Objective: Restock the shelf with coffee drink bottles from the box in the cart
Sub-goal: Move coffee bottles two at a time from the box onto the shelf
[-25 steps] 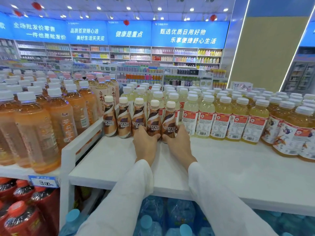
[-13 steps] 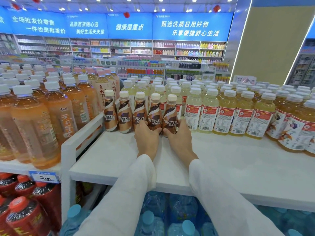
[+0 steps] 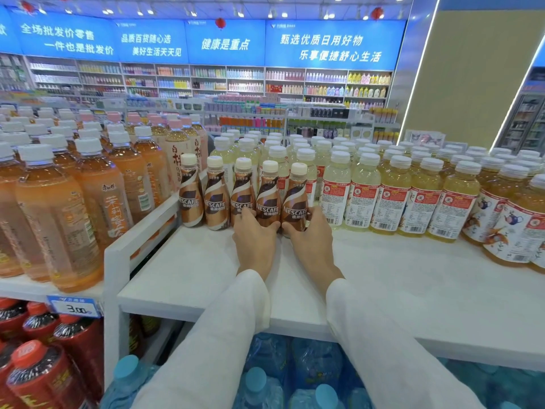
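Five brown coffee drink bottles with white caps stand in a row on the white shelf (image 3: 182,270). My left hand (image 3: 255,245) is wrapped around the base of the fourth coffee bottle (image 3: 267,199). My right hand (image 3: 313,243) grips the base of the fifth coffee bottle (image 3: 295,199), at the row's right end. Both bottles stand upright on the shelf. The other coffee bottles (image 3: 216,199) to the left stand untouched. The box and the cart are out of view.
Yellow drink bottles (image 3: 362,196) stand close behind and to the right of the coffee row. Orange tea bottles (image 3: 62,219) fill the neighbouring shelf beyond a white divider rail (image 3: 147,222). Blue water bottles (image 3: 265,379) and red bottles (image 3: 35,373) sit on lower shelves.
Both hands stay wrapped on the same two coffee bottles. The whole scene has shifted slightly up in view; the bottles themselves show no clear movement.
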Tool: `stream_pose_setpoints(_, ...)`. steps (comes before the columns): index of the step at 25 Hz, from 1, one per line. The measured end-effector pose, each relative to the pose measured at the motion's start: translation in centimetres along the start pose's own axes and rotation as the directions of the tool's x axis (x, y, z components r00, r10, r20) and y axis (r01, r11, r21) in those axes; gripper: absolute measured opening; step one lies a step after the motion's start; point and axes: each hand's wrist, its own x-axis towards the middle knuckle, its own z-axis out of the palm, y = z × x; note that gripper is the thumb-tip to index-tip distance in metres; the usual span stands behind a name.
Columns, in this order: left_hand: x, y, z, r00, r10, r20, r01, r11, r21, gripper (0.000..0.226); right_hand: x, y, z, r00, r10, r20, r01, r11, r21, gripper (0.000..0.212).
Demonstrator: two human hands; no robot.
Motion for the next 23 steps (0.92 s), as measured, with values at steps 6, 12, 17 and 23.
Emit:
stream_pose_setpoints(6,-0.4,-0.2,-0.3,1.0,-0.014,0.019,0.014,1.0,0.026,0.05,-1.2,-0.2,-1.0,0.996,0.051,0.075,-0.053,0.998,0.017,0.085)
stream_pose_setpoints(12,-3.5,-1.0,-3.3,0.992,-0.008,0.125,-0.004,0.995,0.099,0.051,-7.0,-1.0,-7.3,0.963,0.09,0.255,-0.067,0.993,-0.097,0.071)
stream_pose_setpoints(17,-10.5,-1.8,-8.6,0.992,0.073,0.107,-0.088,0.986,0.141,0.045,-13.4,-1.8,-11.6,0.942,-0.029,0.334,0.053,0.997,-0.062,0.051)
stream_pose_setpoints(23,-21.8,-5.1,-15.2,0.992,0.111,-0.065,-0.107,0.992,0.061,0.033,-21.9,-2.6,-12.2,0.881,-0.168,0.443,0.117,0.983,0.141,0.034)
